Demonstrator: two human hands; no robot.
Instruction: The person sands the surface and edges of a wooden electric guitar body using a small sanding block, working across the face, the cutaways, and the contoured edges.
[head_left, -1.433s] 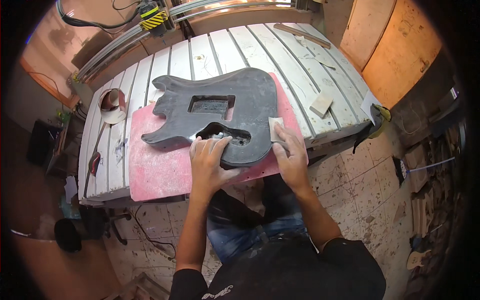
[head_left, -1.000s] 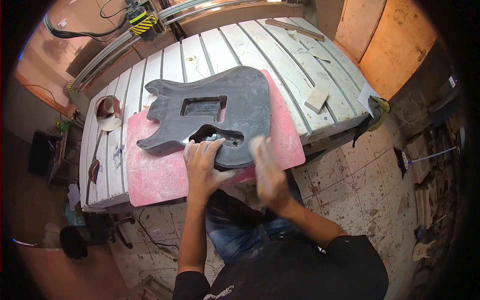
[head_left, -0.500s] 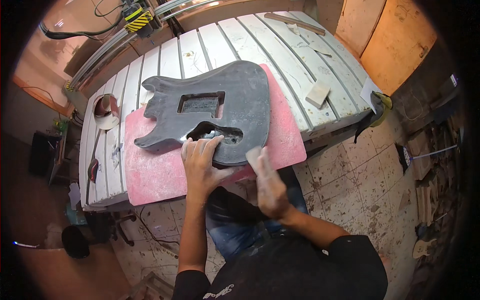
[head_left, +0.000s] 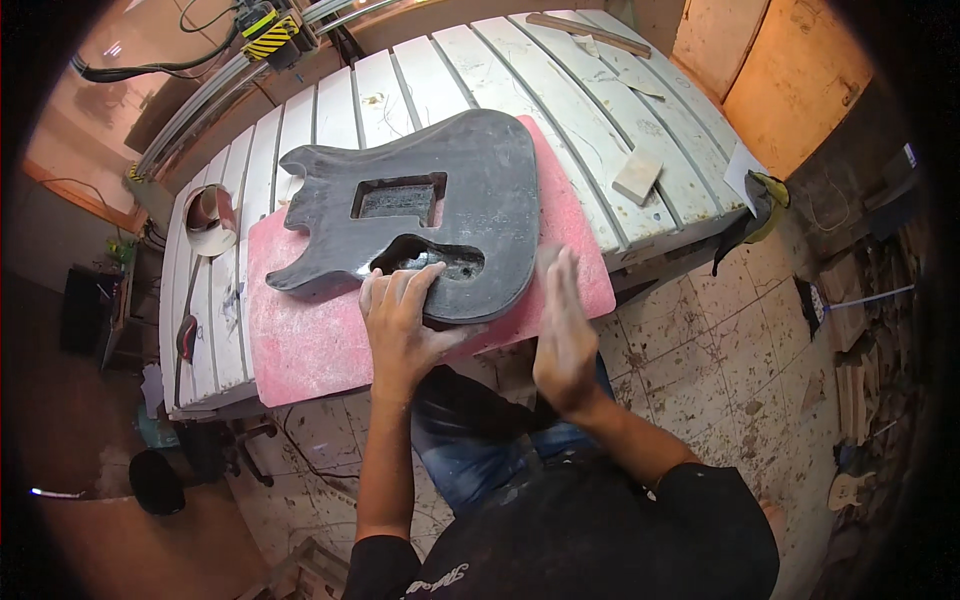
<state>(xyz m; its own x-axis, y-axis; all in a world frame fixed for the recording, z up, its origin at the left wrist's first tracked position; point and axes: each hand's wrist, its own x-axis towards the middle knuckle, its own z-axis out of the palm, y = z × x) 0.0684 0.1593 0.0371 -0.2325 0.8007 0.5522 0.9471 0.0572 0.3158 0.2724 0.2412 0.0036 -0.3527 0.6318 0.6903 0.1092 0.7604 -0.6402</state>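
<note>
A black, dusty electric guitar body [head_left: 330, 245] lies on a pink padded sheet [head_left: 300, 345] on the workbench. My left hand [head_left: 398, 315] grips its near edge, fingers hooked over the rim of the cutout there and thumb against the side. My right hand [head_left: 565, 345] is on edge by the body's lower right curve, fingers straight and pressed together, somewhat blurred. Against its fingers is a pale grey piece that looks like folded sandpaper [head_left: 547, 260], mostly hidden by the hand. Pale dust coats both hands.
A roll of abrasive paper [head_left: 210, 222] sits at the bench's left, near a thin tool with a dark handle [head_left: 186, 338]. A pale block [head_left: 638, 176] lies right of the body, a wooden strip [head_left: 590, 35] far behind. A dark glove [head_left: 760, 205] hangs at the right edge.
My right hand has moved right and away from me, from the body's near corner along its rounded right edge, with the pale piece. My left hand keeps its grip.
</note>
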